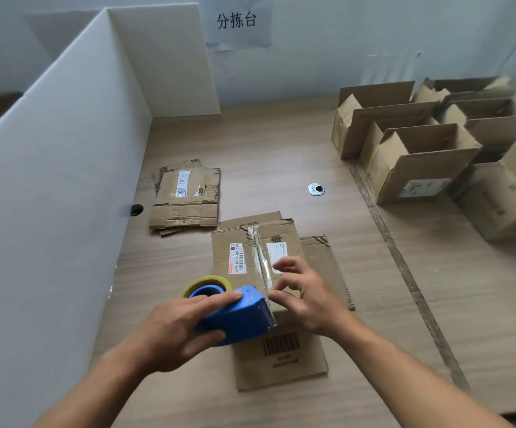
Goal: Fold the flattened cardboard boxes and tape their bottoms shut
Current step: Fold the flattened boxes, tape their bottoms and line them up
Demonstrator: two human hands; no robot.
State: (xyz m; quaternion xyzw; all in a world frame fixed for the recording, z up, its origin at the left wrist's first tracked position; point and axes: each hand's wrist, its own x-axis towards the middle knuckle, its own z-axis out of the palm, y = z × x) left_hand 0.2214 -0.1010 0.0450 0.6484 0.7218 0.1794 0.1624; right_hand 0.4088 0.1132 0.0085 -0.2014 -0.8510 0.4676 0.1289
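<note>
On the wooden table [266, 156] (white-walled) stand folded boxes [420, 156], far right.

matt brown corrugated cardboard box [256, 261], centre frame, glossy clear tape [261, 257] along its seam; smooth blue plastic tape dispenser [238, 319]; wood-grain laminate table [281, 149]; matt white partition board [59, 196], left.

- Left hand [170, 332] grips blue tape dispenser [238, 316], its cutter end at the near edge of the cardboard box [244, 242].
- Box flaps folded shut; clear tape strip [258, 251] runs along the centre seam.
- Right hand [306, 295] rests on the box top, fingers loosely spread, thumb beside the tape near the dispenser.
- Stack of flattened boxes [185, 199] lies by the white partition [65, 180].
- Erected open boxes [420, 159] are grouped at the table's [281, 143] right.
</note>
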